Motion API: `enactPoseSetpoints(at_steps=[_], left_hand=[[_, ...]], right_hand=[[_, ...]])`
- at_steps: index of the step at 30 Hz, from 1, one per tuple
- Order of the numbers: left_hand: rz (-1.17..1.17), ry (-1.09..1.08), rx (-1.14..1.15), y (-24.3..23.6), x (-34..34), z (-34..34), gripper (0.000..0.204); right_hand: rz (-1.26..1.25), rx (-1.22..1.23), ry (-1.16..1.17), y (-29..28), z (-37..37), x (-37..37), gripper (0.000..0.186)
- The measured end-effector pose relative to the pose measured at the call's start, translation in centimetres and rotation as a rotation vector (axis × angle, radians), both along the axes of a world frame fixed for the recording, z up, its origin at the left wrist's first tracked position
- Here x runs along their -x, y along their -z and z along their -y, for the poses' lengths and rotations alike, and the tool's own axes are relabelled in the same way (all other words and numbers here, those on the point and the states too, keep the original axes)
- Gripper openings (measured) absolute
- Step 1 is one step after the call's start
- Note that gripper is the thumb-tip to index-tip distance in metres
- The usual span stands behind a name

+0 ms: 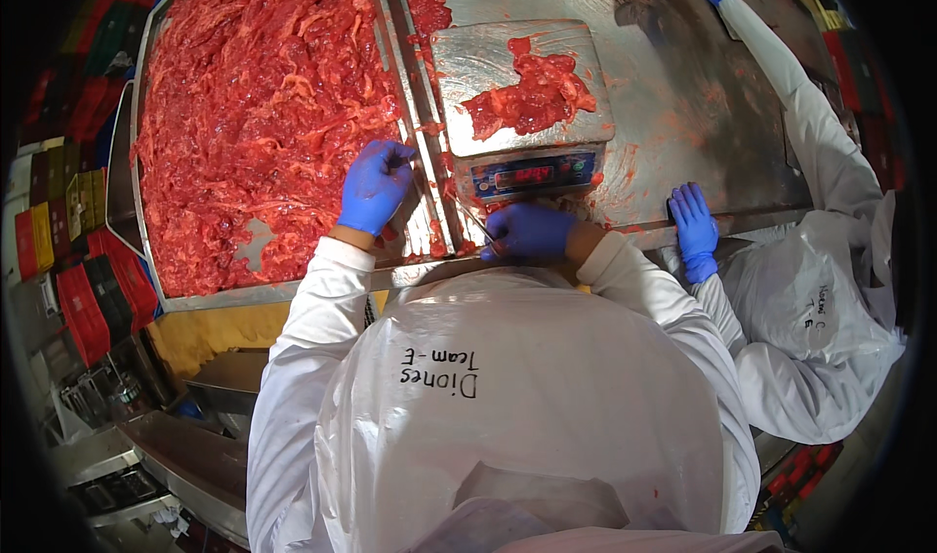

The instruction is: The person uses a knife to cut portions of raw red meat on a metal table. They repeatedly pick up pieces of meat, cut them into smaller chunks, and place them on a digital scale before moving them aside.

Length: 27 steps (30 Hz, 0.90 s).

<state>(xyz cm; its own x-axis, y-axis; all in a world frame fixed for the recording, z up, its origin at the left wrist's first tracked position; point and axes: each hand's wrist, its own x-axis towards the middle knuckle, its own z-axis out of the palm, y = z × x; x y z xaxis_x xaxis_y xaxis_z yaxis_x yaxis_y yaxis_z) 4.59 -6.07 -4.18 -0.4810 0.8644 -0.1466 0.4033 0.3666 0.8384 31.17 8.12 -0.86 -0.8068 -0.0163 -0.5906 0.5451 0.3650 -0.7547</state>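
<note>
Left hand [376, 190]: fingers curled, beside tray [231, 297] right rim; cannot tell whether anything is held | Right hand [532, 231]: closed around thin tool [476, 223], near scale [556, 43] | Meat piece [535, 101]: on scale | Bulk meat [259, 123]: spread across tray

Four gloved hands [375, 190], one scale [572, 50], one meat-filled tray [234, 296] show.
</note>
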Motion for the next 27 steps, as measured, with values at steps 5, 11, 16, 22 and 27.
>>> enactPoseSetpoints(at_steps=[5, 11, 16, 22, 27], left_hand=[[0.027, -0.088, 0.028, -1.1, 1.4, 1.8, 0.024], [-0.011, -0.036, 0.058, -1.4, 0.4, 2.4, 0.026], [0.011, -0.030, 0.045, 0.4, 0.7, 1.2, 0.031], [-0.185, -0.021, 0.105, -1.8, 1.1, 1.3, 0.033], [-0.463, -0.264, 0.153, -2.0, 8.2, 8.0, 0.053]], right_hand=[[-0.197, 0.400, 0.340, -1.1, -0.9, -0.4, 0.015], [-0.200, 0.471, 0.574, -1.1, -0.7, -2.2, 0.036], [-0.695, -0.266, 0.156, -5.6, 1.8, 4.6, 0.067], [-0.666, -0.780, 0.312, -1.6, -7.4, 9.5, 0.079], [-0.317, -0.803, 1.055, 0.7, -20.9, -0.4, 0.084]])
